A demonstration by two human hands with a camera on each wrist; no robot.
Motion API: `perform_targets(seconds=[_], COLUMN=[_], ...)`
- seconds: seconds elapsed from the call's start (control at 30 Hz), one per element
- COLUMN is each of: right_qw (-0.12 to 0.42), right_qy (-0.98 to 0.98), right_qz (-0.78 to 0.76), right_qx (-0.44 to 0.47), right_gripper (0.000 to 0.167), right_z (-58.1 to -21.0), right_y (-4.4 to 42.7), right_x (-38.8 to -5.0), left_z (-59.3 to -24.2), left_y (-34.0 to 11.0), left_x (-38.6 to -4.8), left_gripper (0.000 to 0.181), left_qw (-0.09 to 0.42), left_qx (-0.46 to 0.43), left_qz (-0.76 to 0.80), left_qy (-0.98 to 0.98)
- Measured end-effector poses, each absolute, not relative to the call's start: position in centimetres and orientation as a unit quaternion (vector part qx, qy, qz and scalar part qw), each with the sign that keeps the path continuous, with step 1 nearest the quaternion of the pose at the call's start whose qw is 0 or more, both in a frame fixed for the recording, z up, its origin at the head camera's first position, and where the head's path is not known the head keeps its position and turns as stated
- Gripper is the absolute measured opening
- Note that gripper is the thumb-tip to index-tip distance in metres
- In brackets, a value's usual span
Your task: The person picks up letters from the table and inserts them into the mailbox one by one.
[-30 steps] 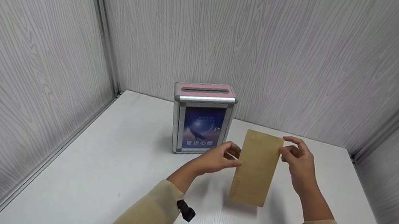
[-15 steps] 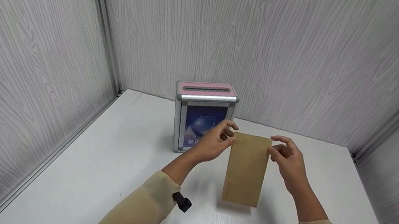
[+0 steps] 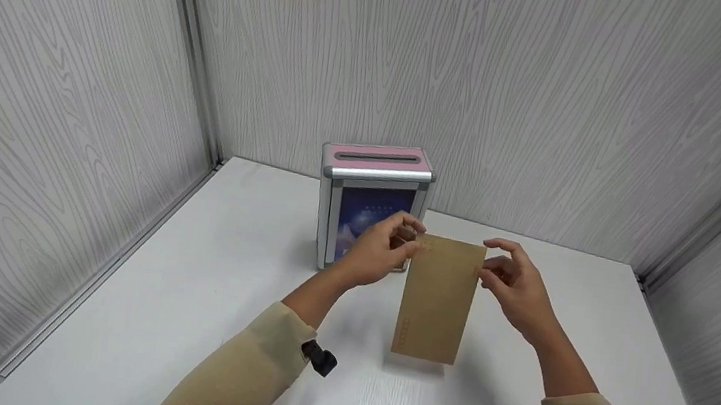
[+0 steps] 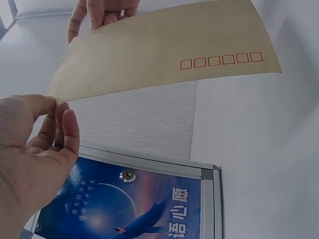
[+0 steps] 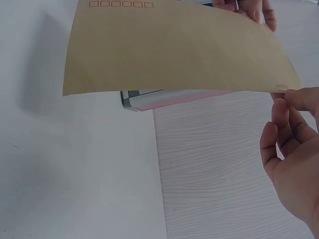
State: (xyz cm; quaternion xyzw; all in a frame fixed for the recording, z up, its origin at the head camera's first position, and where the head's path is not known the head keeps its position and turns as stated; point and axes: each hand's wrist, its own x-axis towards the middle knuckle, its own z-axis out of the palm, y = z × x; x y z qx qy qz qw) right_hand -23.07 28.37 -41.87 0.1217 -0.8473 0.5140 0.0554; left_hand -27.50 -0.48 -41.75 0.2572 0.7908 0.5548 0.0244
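Note:
A brown paper envelope (image 3: pixel 438 301) hangs upright above the white table, its upper edge level with the fingers. The left hand (image 3: pixel 377 249) pinches its upper left corner between thumb and finger. At the upper right edge, the right hand (image 3: pixel 518 291) pinches it too. Red printed squares (image 4: pixel 222 60) run along one edge of the envelope in the left wrist view. Behind the left hand stands a box (image 3: pixel 379 163) with a pink top, a long slot and metal edges. The left hand and envelope cover part of its blue picture front, where a small lock (image 4: pixel 127 176) shows.
The white table (image 3: pixel 213 281) has pale wood-grain walls (image 3: pixel 516 111) at the back and both sides. Metal strips (image 3: pixel 196 58) run down the corners. A black wrist device (image 3: pixel 321 358) sits on each beige sleeve (image 3: pixel 244 367).
The left hand has shifted from the envelope's left side up to its upper left corner. Both hands have carried the envelope leftward, nearer the front of the box.

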Motion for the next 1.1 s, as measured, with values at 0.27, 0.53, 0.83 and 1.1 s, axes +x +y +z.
perform_targets(seconds=[0.27,0.53,0.83,1.1], right_qw=[0.074,0.085,0.101,0.126], right_qy=[-0.863,-0.863,-0.866,-0.868], right_qz=[0.484,0.481,0.471,0.464], right_qx=[0.130,0.127,0.135,0.123], right_gripper=[0.053,0.048,0.046,0.046], right_z=[-41.5,-40.8,-40.2,-39.5], right_y=[27.6,26.3,25.1,23.5], right_x=[-23.3,-23.7,-23.8,-23.7], left_z=[-41.3,-40.4,-39.4,-38.5], left_y=[-1.0,-1.7,-2.6,-3.1], left_x=[-27.4,-27.1,-26.3,-25.8], left_gripper=[0.026,0.029,0.030,0.032], left_qw=[0.018,-0.014,-0.036,-0.029], left_qx=[0.255,0.257,0.273,0.260], left_qz=[0.559,0.535,0.502,0.522], left_qy=[0.789,0.805,0.820,0.812])
